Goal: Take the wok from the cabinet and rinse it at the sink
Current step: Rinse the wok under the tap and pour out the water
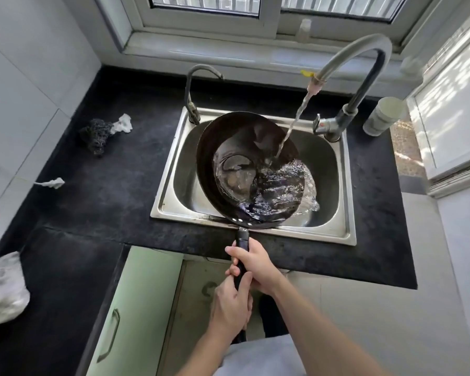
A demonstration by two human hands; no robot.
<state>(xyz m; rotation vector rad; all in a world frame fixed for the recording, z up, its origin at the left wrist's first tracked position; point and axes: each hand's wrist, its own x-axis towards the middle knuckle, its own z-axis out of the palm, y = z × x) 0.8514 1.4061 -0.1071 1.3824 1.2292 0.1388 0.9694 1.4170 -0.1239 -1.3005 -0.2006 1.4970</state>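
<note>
- The wok [244, 164] was tilted over the sink [334, 229], its near rim resting at the sink's near edge and its right rim lower, where water spilled over into the basin.
- Its handle [242, 240] reached out past the near sink edge over the counter [114, 202] front.
- Both hands were clamped on that handle: the right hand [255, 267] farther up, the left hand [232, 305] just behind it, the two touching.
- Open basin showed to the right of the wok and in a narrower strip to its left; the far rim sat close under the taps.
- Two taps: a tall tap [364, 77] at the far right, running a stream [291, 126] into the wok, and a small tap [193, 96] at the far left corner.
- One scourer [97, 135] lay on the left counter, well apart from the sink, with a white scrap [124, 123] beside it; a second scrap [52, 183] lay at the left wall.
- One cup [384, 115] stood right of the tall tap.
- One white bag [3, 291] sat at the near left counter edge.
- A green cabinet door [136, 308] stood below the counter.
</note>
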